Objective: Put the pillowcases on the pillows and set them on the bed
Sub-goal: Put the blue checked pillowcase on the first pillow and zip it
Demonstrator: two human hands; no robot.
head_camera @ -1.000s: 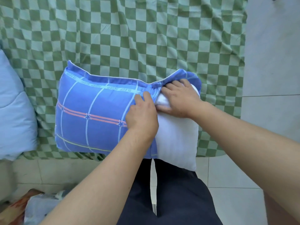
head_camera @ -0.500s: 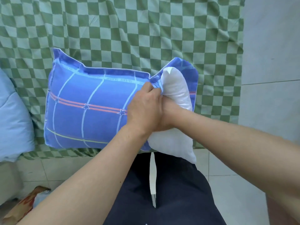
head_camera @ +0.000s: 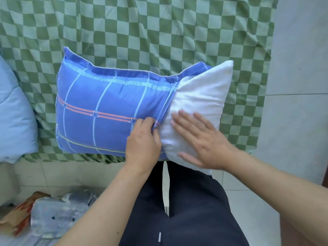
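On the green checkered bed [head_camera: 159, 32], beside a pale blue quilt [head_camera: 14, 121], your left hand [head_camera: 143, 144] pinched the blue plaid pillowcase's [head_camera: 106, 110] bunched hem while your flat, released right hand [head_camera: 200, 141] pressed the white pillow [head_camera: 204, 93] protruding just right of that grip.

A single head-worn wide-angle view looks steeply down and forward from above the person's own lap, close over the near edge of the bed [head_camera: 159, 23]. The bed fills the far and middle field, tiled floor [head_camera: 292, 130] runs along the right and near sides, and both forearms enter from the near edge.
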